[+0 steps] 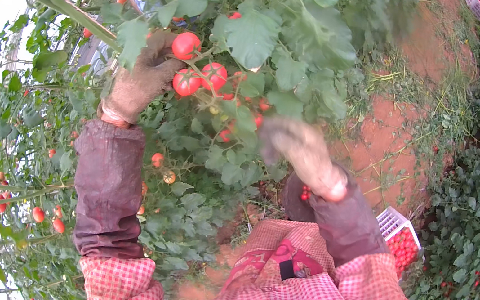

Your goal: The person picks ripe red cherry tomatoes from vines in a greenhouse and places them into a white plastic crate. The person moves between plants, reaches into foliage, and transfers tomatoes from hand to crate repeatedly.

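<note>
My left hand (140, 78), in a soiled glove, is at the left end of a truss of red tomatoes (214, 76). Its thumb and fingers are closed about the truss, with the fingertips partly hidden behind the fruit. To the right, my right hand (301, 150) is gloved and blurred by motion. It is beside the leaves and smaller red tomatoes (225, 135) at the truss's lower right; whether it holds anything is unclear. Beneath my right forearm is a dark round container (297, 201), mostly covered, with several small red tomatoes showing in it.
A white plastic crate (391, 221) of red tomatoes stands on the ground at my right. Another crate (479, 10) is far up the red soil path (389, 126). Tomato plants (467, 233) line the right side. A thick green stem (67, 7) slants in from the left.
</note>
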`<control>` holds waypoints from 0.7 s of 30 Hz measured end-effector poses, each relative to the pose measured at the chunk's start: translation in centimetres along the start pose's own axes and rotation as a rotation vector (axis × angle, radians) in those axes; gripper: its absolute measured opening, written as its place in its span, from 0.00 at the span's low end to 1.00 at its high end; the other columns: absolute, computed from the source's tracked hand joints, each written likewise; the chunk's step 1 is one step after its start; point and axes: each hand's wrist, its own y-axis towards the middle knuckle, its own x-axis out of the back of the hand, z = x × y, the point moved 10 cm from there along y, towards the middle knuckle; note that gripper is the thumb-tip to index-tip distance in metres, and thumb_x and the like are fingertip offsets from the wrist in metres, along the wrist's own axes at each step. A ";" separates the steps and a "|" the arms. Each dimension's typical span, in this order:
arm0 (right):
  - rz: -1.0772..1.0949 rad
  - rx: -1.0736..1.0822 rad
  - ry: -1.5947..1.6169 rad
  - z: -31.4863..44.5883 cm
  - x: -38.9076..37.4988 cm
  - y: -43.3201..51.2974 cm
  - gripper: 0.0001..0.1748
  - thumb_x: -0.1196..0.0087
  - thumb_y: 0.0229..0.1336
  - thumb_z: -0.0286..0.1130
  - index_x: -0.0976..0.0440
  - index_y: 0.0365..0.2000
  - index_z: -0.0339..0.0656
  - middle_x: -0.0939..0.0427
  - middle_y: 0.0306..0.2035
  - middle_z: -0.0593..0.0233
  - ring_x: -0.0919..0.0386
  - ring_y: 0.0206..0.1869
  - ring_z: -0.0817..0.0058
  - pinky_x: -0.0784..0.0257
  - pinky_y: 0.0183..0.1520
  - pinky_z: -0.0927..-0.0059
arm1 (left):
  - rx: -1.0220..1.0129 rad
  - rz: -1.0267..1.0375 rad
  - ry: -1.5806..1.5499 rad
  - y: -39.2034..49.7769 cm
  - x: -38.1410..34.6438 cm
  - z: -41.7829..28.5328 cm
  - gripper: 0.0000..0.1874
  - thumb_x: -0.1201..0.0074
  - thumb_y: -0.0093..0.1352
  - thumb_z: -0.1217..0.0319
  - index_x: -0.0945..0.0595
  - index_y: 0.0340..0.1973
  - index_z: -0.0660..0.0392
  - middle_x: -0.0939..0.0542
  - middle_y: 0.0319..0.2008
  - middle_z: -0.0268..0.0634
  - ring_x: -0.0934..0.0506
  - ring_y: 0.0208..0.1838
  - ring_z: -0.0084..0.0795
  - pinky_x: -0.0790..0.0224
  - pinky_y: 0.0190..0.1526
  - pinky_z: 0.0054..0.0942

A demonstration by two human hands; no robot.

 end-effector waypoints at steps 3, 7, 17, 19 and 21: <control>-0.091 0.199 -0.499 8.6 -3.5 7.7 0.18 0.53 0.64 0.38 0.28 0.47 0.37 0.25 0.36 0.63 0.25 0.33 0.77 0.28 0.31 0.73 | 0.087 0.033 0.014 -0.2 -0.2 1.2 0.16 0.49 0.65 0.75 0.23 0.50 0.61 0.19 0.35 0.31 0.30 0.25 0.12 0.42 0.21 0.15; 0.090 -0.047 -0.389 8.2 -6.9 12.1 0.21 0.52 0.62 0.44 0.27 0.47 0.39 0.25 0.38 0.64 0.26 0.37 0.75 0.27 0.31 0.71 | 0.068 0.055 -0.019 0.1 -0.2 1.7 0.17 0.48 0.65 0.75 0.24 0.51 0.60 0.20 0.34 0.29 0.31 0.24 0.12 0.42 0.21 0.15; -0.018 0.064 -0.577 8.7 -5.0 11.3 0.20 0.42 0.52 0.42 0.23 0.35 0.33 0.23 0.38 0.62 0.24 0.33 0.78 0.26 0.37 0.72 | -0.040 0.059 0.075 1.0 -0.2 1.3 0.18 0.47 0.65 0.73 0.25 0.51 0.60 0.21 0.39 0.32 0.24 0.35 0.20 0.31 0.32 0.20; -0.025 0.376 -0.872 10.9 -5.8 10.2 0.17 0.43 0.51 0.39 0.23 0.33 0.34 0.23 0.37 0.62 0.23 0.32 0.76 0.26 0.37 0.71 | 0.055 0.027 0.104 1.1 0.2 2.2 0.17 0.47 0.65 0.74 0.24 0.50 0.60 0.21 0.38 0.32 0.24 0.35 0.21 0.30 0.33 0.21; -0.037 0.694 -1.172 13.1 -7.3 7.8 0.15 0.44 0.52 0.37 0.24 0.34 0.35 0.23 0.36 0.62 0.22 0.32 0.72 0.24 0.36 0.68 | -0.033 -0.031 0.205 1.3 0.7 1.5 0.16 0.47 0.64 0.75 0.23 0.49 0.61 0.22 0.37 0.32 0.24 0.34 0.22 0.30 0.32 0.21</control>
